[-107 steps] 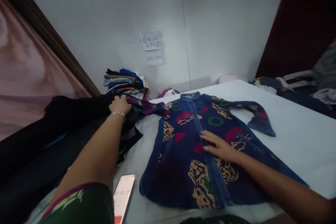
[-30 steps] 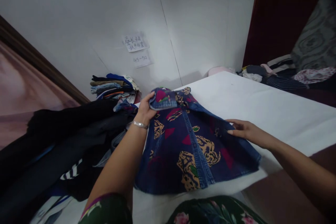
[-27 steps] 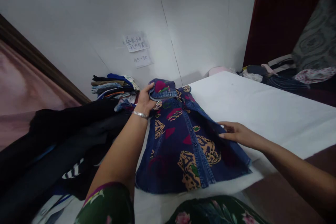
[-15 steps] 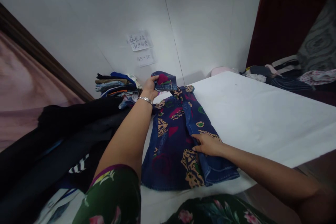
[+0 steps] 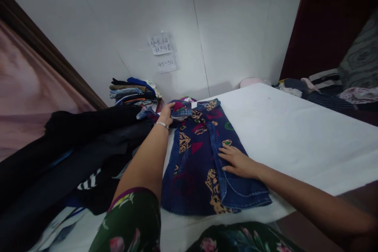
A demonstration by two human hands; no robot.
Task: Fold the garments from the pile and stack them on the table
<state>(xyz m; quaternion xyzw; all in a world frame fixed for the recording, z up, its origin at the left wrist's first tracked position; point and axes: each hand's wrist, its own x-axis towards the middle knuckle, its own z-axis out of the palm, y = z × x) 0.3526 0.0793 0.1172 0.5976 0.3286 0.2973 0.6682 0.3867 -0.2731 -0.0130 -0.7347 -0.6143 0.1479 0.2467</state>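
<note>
A dark blue denim shirt [image 5: 193, 173] with tan, red and green prints lies in front of me, its lower hem toward my body. My left hand [image 5: 165, 115], with a bracelet at the wrist, is closed on a bunched sleeve [image 5: 181, 111] of this shirt near its collar end. My right hand [image 5: 239, 162] rests flat on the shirt's right part, fingers stretched out, beside the lengthwise folded edge. Part of the sleeve is hidden behind my left fingers.
A stack of folded clothes [image 5: 134, 92] stands against the wall at the far left. Dark garments [image 5: 97, 138] are heaped along the left side. The white table [image 5: 295, 134] reaches to the right. More clothes [image 5: 327, 90] lie beyond its right edge, and handwritten paper notes [image 5: 161, 45] hang on the wall.
My left hand has brought the raised sleeve down toward the table. My right hand has let go of the shirt's edge and now lies spread on the cloth.
</note>
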